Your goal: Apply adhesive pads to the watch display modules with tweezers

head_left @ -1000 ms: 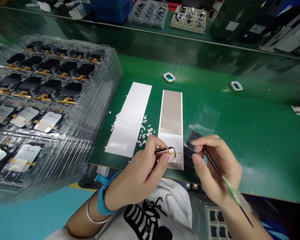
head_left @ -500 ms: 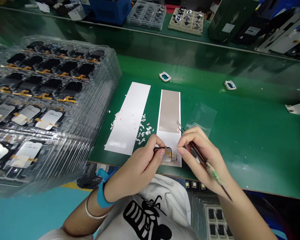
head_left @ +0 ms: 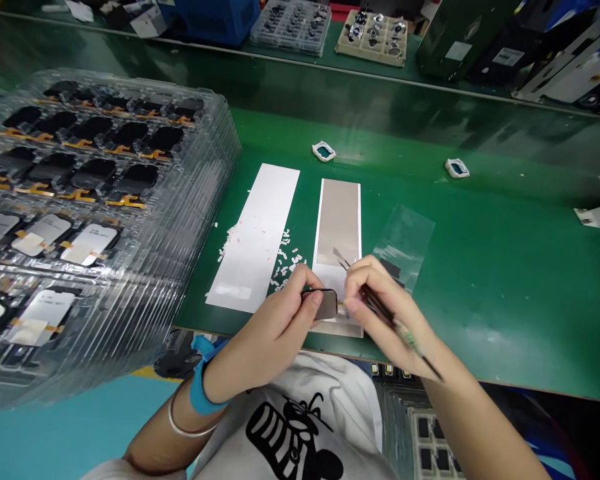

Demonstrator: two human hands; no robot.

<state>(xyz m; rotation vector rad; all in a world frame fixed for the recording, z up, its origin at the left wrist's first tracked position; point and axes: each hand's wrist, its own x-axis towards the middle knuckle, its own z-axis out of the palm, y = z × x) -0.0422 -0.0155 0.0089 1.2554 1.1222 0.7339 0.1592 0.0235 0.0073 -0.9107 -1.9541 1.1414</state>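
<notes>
My left hand (head_left: 291,319) pinches a small dark-edged display panel (head_left: 327,305) between thumb and fingers, its greyish face turned up. My right hand (head_left: 380,303) is closed round tweezers (head_left: 377,307), whose tips point up and left past the fingers. Thumb and forefinger of that hand meet at the panel's right end, close to its orange flex cable, which is mostly hidden. Beneath both hands lies a white backing sheet with a grey-brown adhesive film (head_left: 339,220) on its upper part.
Stacked clear trays (head_left: 190,200) of display panels rise at the left. A white strip (head_left: 260,227) lies among scattered paper scraps (head_left: 285,260). Two small white frames (head_left: 324,152) sit farther back. A clear plastic bag (head_left: 405,240) is to the right. A shelf with component trays (head_left: 371,39) runs behind.
The panel has been turned over in my left hand, from its white, cabled side to a greyish face. My right hand has moved left to the panel's end, tweezers still in it.
</notes>
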